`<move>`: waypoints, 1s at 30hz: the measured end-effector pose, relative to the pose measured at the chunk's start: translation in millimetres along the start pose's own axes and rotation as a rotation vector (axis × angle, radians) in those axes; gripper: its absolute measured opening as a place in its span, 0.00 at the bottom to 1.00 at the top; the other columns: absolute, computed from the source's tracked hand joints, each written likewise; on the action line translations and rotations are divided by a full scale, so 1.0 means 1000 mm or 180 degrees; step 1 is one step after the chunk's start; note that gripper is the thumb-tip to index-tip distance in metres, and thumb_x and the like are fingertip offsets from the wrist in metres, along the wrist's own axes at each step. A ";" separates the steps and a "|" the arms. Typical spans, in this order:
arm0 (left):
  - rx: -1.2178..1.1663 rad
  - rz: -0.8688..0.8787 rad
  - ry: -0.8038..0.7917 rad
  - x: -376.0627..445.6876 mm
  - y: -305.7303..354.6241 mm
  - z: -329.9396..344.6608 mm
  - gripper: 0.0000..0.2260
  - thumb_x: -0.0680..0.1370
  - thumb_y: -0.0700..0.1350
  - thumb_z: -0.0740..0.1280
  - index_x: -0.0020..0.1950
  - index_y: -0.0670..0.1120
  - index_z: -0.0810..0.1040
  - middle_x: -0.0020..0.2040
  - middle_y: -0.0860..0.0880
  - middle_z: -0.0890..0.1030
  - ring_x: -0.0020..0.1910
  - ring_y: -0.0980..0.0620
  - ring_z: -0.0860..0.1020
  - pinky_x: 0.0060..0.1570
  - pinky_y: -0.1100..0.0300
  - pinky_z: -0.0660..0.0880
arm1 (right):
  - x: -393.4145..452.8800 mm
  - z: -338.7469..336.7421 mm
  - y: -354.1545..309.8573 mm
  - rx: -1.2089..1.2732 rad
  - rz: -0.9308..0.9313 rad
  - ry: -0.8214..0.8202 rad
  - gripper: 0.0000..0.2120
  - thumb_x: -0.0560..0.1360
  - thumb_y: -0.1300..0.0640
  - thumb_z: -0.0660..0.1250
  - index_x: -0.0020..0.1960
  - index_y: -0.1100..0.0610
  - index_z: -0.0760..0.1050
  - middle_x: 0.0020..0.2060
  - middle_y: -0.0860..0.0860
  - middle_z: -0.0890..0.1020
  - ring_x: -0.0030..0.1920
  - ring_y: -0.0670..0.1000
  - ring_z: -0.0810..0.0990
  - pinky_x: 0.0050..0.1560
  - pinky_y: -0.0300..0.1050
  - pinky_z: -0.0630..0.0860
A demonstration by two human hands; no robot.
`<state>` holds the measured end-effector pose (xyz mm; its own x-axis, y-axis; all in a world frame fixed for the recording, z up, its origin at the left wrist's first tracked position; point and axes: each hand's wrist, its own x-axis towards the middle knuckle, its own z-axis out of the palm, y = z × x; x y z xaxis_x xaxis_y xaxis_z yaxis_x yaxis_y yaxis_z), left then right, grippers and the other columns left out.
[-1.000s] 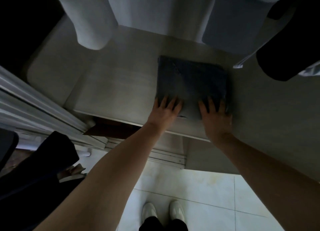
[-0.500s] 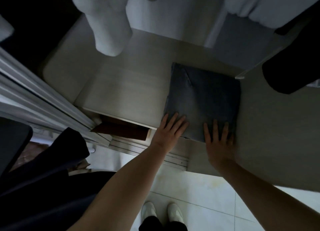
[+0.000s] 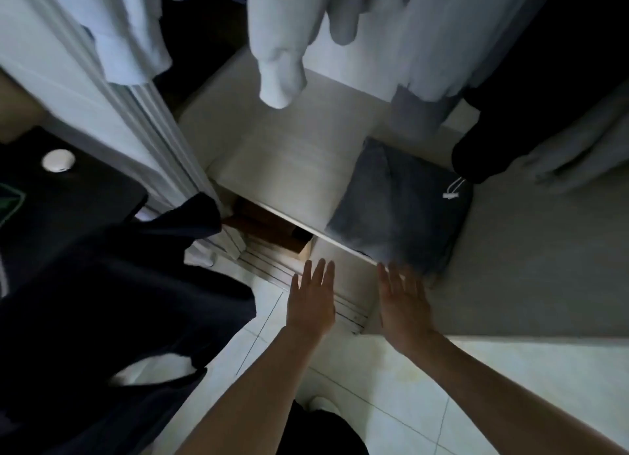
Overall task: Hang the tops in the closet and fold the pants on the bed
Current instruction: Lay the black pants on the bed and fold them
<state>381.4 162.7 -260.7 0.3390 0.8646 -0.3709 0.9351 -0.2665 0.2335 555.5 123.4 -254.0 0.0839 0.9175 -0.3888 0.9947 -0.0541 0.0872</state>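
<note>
Your left hand point(image 3: 312, 296) is held flat with the fingers straight and together, holding nothing, over the pale tiled floor point(image 3: 391, 403) just in front of the closet's sliding-door track. Your right hand point(image 3: 403, 298) is also flat and spread, with nothing in it; its fingertips point(image 3: 388, 270) reach the near edge of the folded dark grey pants point(image 3: 398, 202), though blur keeps you from telling whether they actually touch.

The folded pants lie as a squarish bundle on the light wooden closet shelf point(image 3: 289, 168), at its right end, with the near corner hanging slightly over the shelf's front edge. Above them hang white tops point(image 3: 279, 46) and a black top point(image 3: 531, 80), whose white drawstring point(image 3: 454, 189) dangles over the far right corner of the pants. A dark navy garment point(image 3: 102, 301) fills the left of the view beside the white door frame point(image 3: 112, 97).
</note>
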 end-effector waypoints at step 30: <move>-0.1259 -0.3267 0.3283 -0.401 -0.172 -0.128 0.17 0.75 0.34 0.67 0.64 0.37 0.75 0.63 0.42 0.76 0.66 0.42 0.71 0.68 0.47 0.69 | -0.177 -0.207 -0.336 0.1434 -0.3601 0.1227 0.17 0.78 0.58 0.65 0.65 0.63 0.73 0.59 0.56 0.76 0.61 0.57 0.72 0.63 0.50 0.72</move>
<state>71.7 -84.2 -37.3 -0.8023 0.5557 0.2180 0.5702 0.6057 0.5550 193.9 60.9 -25.1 -0.7666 0.5896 0.2545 0.4383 0.7700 -0.4636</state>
